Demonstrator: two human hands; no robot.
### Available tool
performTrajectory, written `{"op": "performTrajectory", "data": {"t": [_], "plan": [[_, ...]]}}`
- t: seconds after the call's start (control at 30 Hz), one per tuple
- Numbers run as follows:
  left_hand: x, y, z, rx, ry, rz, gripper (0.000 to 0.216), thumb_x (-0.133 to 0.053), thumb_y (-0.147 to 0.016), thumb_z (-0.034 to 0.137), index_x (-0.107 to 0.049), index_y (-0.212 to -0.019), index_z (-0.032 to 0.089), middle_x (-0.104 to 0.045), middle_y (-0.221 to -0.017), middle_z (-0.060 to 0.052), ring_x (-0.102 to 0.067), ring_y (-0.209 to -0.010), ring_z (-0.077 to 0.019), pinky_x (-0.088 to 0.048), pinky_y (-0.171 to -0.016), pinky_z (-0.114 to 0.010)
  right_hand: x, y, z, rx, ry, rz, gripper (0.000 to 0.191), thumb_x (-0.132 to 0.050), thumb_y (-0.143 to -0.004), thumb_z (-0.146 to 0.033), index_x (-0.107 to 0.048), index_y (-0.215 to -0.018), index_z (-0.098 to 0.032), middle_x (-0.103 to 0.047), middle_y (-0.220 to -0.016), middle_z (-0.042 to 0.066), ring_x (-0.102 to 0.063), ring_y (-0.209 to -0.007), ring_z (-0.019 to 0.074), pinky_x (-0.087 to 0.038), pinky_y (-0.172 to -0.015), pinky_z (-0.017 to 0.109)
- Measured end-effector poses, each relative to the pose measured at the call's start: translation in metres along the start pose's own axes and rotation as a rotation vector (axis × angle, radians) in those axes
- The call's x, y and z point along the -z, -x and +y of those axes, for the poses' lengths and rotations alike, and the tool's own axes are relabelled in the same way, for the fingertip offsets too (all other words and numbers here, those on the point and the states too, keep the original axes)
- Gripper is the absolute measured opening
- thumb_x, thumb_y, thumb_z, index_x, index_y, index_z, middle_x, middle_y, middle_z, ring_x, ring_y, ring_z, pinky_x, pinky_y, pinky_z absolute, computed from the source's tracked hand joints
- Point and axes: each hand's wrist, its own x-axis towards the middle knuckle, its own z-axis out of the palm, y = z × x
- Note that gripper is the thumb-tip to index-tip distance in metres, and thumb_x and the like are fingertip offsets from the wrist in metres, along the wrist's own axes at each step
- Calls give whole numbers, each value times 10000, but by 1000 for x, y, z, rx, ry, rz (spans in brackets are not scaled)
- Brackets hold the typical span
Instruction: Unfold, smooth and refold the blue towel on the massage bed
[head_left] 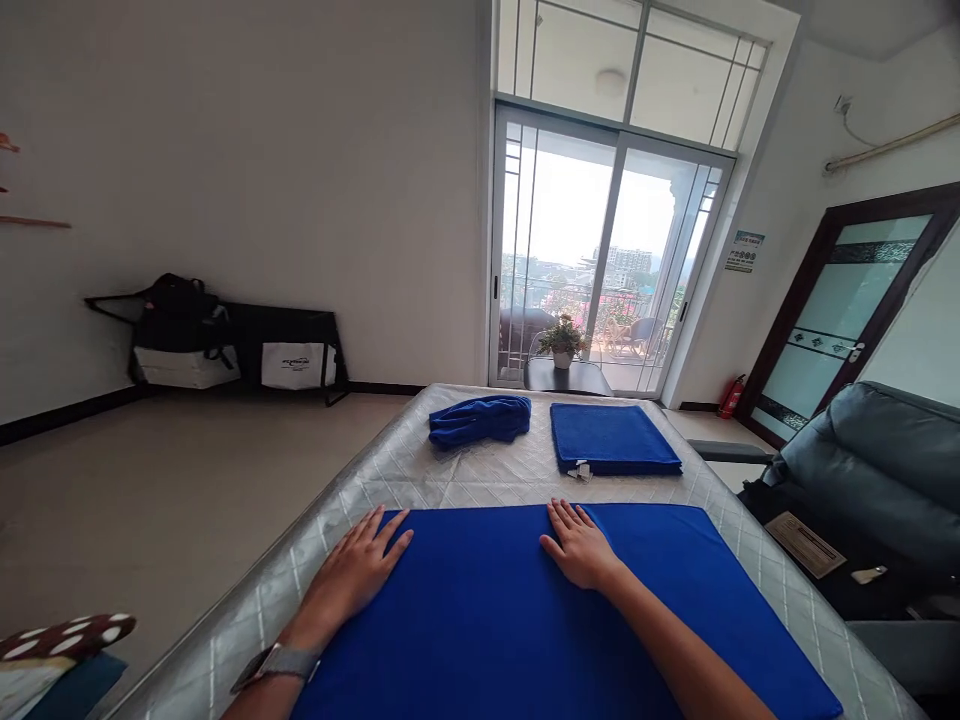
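Observation:
A blue cloth [480,610] lies spread flat across the near part of a silver-white quilted mattress [420,470]. My left hand [361,560] rests on the cloth's far left corner, fingers spread; a watch band circles that wrist. Near the middle of the far edge, my right hand [581,548] lies flat on the same cloth with its fingers stretched out. Beyond it, toward the right, sits a neat stack of folded blue cloths [611,437] with white tags at its near edge. Left of the stack is a loosely bunched blue cloth [480,420].
A potted plant [562,342] stands on a dark chair [568,378] past the mattress, before glass sliding doors. A dark leather sofa [885,460] is at right. Against the left wall is a black rack [285,325] with bags. Polka-dot fabric [67,637] shows at lower left.

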Motion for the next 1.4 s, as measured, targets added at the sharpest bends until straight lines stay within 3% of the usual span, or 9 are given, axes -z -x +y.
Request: {"op": "performTrajectory", "data": {"t": [0.2,0.5,0.67,0.83,1.07,1.27,1.33,1.4], "plan": [[-5,-1,-4,24,8,18,644,-299,-962,529,-458,-1506,224,-454,-1577,-125,-366,-1477,-322,-350,-1159,-523,13,38,71,-168,73,16,783,-127,-996,-666,-123,-1619,-192,-91,-1676,20,-65,-1546,183,-65,-1256,386],[-4,-3,-7,-55,-45,53,584,-325,-963,505,-524,-1458,267,-548,-1507,-83,-415,-1447,-311,-364,-1153,-517,20,98,206,-383,155,133,802,-130,-983,-660,-222,-1607,-166,-194,-1670,50,-145,-1539,213,-103,-1261,409],[-8,-4,-10,2,-76,14,625,-276,-970,528,-474,-1497,258,-506,-1543,-94,-389,-1465,-302,-345,-1165,-510,15,109,244,-459,187,188,792,-141,-981,-628,-246,-1603,-149,-220,-1667,61,-151,-1539,247,-133,-1261,440],[-7,-4,-12,-43,-113,2,630,-263,-971,521,-458,-1508,257,-516,-1536,-85,-375,-1475,-287,-331,-1175,-501,10,106,252,-452,193,200,784,-150,-980,-627,-244,-1605,-164,-214,-1670,54,-138,-1542,259,-144,-1257,454],[-1,-2,-5,50,-61,-45,636,-257,-987,566,-395,-1539,283,-422,-1604,-84,-337,-1494,-311,-318,-1184,-533,13,106,242,-523,221,192,778,-171,-989,-595,-239,-1599,-117,-196,-1674,84,-152,-1539,261,-137,-1253,435],[9,1,10,60,-27,-38,650,-266,-989,571,-411,-1534,247,-398,-1615,-114,-300,-1509,-313,-274,-1204,-524,35,104,211,-696,335,128,723,-175,-1004,-476,-275,-1575,-43,-274,-1642,142,-264,-1509,273,-177,-1237,437],[10,2,13,59,-32,-37,649,-281,-988,564,-412,-1534,237,-393,-1615,-127,-295,-1511,-316,-276,-1203,-523,40,97,192,-749,371,130,698,-196,-998,-410,-315,-1548,3,-311,-1615,194,-284,-1499,296,-162,-1236,467],[9,3,14,57,-39,-26,646,-286,-990,552,-411,-1534,226,-381,-1620,-140,-293,-1512,-316,-276,-1203,-518,42,84,163,-706,397,138,668,-244,-986,-368,-360,-1530,3,-331,-1603,206,-260,-1508,302,-132,-1240,473]]}}
